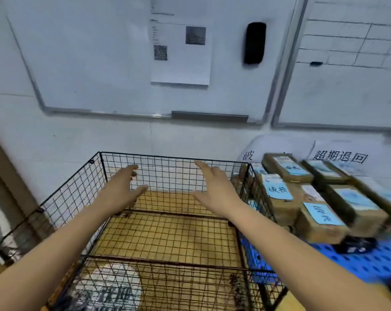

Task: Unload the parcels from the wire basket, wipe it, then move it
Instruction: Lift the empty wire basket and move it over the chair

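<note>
Fingers: the left fingers (131, 170) and the right fingers (202, 166) are stretched out and loosely spread, thumbs held apart, grasping nothing.
Left hand: the left hand (122, 187) reaches forward over the basket's left half, palm turned inward. Whether it touches the wire cannot be told.
Right hand: the right hand (214, 187) reaches forward over the right half, palm facing the left hand, level with it and apart from it.
Wire basket: the wire basket (78, 194) is black mesh, upright and open at the top. It sits directly in front of the person, its far side close to the wall. Only its wire floor shows inside.
Surface beneath: a yellow-brown slatted surface (167, 234) shows through the basket floor.
Parcels: brown parcels (320, 218) with blue labels (278, 190) are stacked just beside the basket's right wall.
Blue surface: a blue perforated surface (369, 265) carries the parcels, and they fill its far edge.
Signs: paper signs (340, 156) with handwritten characters hang on the wall behind the parcels.
Wall: two whiteboards (100, 63) hang above. The left one carries a paper sheet (181, 52) and a black eraser (254, 43).
</note>
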